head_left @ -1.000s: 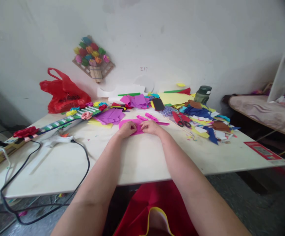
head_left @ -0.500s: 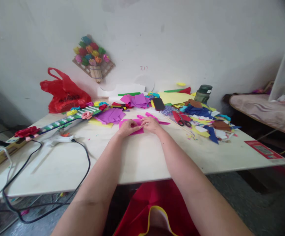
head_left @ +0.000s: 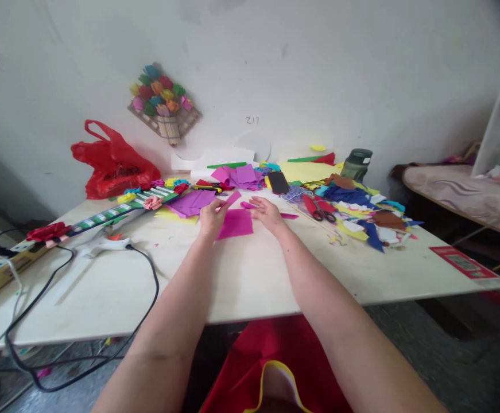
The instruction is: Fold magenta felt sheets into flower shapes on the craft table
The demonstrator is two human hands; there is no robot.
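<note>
My left hand is closed with its thumb and fingers pinched on a magenta paper strip, which slants up to the right. A magenta paper sheet lies flat on the table between my hands. Beyond the sheet, my right hand has its fingers apart around a small folded magenta piece; whether they touch it is hard to make out. To the right of that hand, the pointed end of another magenta piece shows.
Purple sheets lie at left, near a flower-trimmed green strip and a white glue gun with a black cord. To the right are scissors, a phone, coloured scraps and a dark bottle.
My hands have drawn apart, uncovering the magenta sheet. The left hand has moved left and now holds up a magenta strip. The right hand's fingers have spread.
</note>
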